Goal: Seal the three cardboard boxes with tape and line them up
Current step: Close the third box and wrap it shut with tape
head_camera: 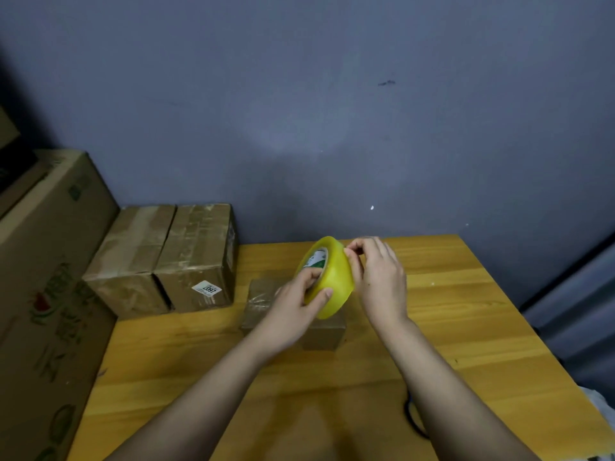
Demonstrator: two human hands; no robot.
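Observation:
A yellow tape roll (332,281) is held above a small cardboard box (263,304) in the middle of the wooden table (466,321). My left hand (296,307) grips the roll, thumb in its core and fingers on its outer face. My right hand (376,271) pinches at the roll's upper right edge. Two larger cardboard boxes, one (131,257) and another (199,257), stand side by side at the table's back left, both wrapped in tape. The small box is partly hidden by my left hand and the roll.
A big printed carton (50,294) stands to the left of the table. A grey wall rises directly behind it. A dark looped object (414,417), mostly hidden, lies under my right forearm near the front edge.

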